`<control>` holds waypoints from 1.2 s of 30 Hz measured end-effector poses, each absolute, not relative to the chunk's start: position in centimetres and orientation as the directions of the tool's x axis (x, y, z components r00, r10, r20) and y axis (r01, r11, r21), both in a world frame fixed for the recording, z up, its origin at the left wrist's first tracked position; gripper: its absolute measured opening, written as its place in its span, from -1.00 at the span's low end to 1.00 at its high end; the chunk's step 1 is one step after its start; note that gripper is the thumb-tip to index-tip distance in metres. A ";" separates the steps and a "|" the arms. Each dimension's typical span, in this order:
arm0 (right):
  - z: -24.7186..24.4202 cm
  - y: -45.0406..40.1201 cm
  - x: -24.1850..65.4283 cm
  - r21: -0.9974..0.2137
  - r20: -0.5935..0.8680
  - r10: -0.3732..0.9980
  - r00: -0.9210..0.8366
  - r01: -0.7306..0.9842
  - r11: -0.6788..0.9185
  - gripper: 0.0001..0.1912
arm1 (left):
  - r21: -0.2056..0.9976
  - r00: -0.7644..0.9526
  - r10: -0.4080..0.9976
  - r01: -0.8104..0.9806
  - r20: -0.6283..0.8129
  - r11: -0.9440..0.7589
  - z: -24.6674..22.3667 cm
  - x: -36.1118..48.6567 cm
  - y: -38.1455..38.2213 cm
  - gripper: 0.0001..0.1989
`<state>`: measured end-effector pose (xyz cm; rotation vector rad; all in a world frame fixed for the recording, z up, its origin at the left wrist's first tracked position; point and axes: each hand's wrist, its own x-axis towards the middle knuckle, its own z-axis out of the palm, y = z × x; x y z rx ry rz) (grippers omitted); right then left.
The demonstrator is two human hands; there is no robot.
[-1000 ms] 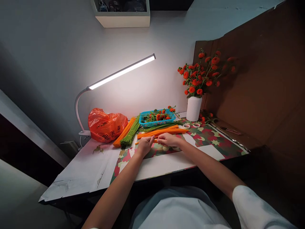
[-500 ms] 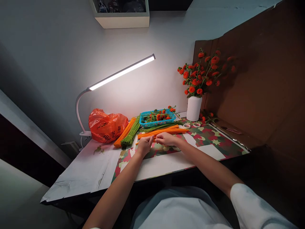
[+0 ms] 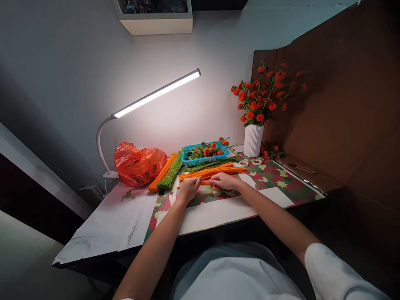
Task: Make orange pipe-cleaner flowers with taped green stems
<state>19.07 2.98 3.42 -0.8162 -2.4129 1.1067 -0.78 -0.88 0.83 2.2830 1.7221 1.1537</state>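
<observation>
An orange pipe cleaner (image 3: pixel 205 183) runs between my two hands above the table's patterned cover. My left hand (image 3: pixel 189 189) is closed around its left part, with a short orange end showing past the fingers. Pinched at the other side, my right hand (image 3: pixel 225 181) grips the same piece, fingers bent. Just beyond the hands lies a pile of orange pipe cleaners (image 3: pixel 215 169), and behind it are loose green pipe cleaners (image 3: pixel 203 166). A blue basket (image 3: pixel 204 160) holding orange flowers with green stems stands farther back.
Left of the basket rest a green bundle (image 3: pixel 170 175), an orange bundle (image 3: pixel 160 177) and an orange plastic bag (image 3: pixel 139 164). A lamp (image 3: pixel 156 93) arches overhead. Two tape rolls (image 3: pixel 256 162), a white vase (image 3: pixel 253 141) of flowers and a cardboard wall (image 3: pixel 328 112) are on the right.
My right hand has shifted slightly right, away from the left, and more of the orange pipe cleaner shows between them. The whole view has moved a little.
</observation>
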 end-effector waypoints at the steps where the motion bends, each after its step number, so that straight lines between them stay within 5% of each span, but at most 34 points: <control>1: 3.4 3.0 19.3 -0.781 0.077 0.636 -0.768 0.349 0.517 -0.56 | 0.458 0.098 0.848 0.806 0.521 -0.375 0.9 -0.8 -0.9 -0.49; 12: 4.1 2.6 20.2 -0.869 0.031 0.648 -0.761 0.299 0.393 -0.54 | 0.476 0.120 0.826 0.768 0.551 -0.430 0.9 -0.7 -1.0 -0.48; 20: 4.3 2.4 20.5 -0.946 -0.100 0.533 -0.840 0.246 0.210 -0.57 | 0.442 0.198 0.785 0.734 0.587 -0.516 1.1 -0.1 -1.5 -0.44; 26: 4.1 2.7 20.9 -0.928 -0.149 0.507 -0.849 0.297 0.225 -0.59 | 0.413 0.231 0.777 0.740 0.585 -0.531 0.9 0.0 -1.5 -0.45; 31: 4.1 2.4 20.6 -0.819 -0.048 0.649 -0.760 0.401 0.410 -0.65 | 0.424 0.215 0.786 0.745 0.579 -0.516 0.9 0.0 -1.4 -0.45; 36: 4.7 1.1 19.8 -0.402 0.235 0.699 -0.676 0.587 0.703 -0.76 | 0.493 0.171 0.831 0.735 0.529 -0.465 0.9 0.0 -1.1 -0.45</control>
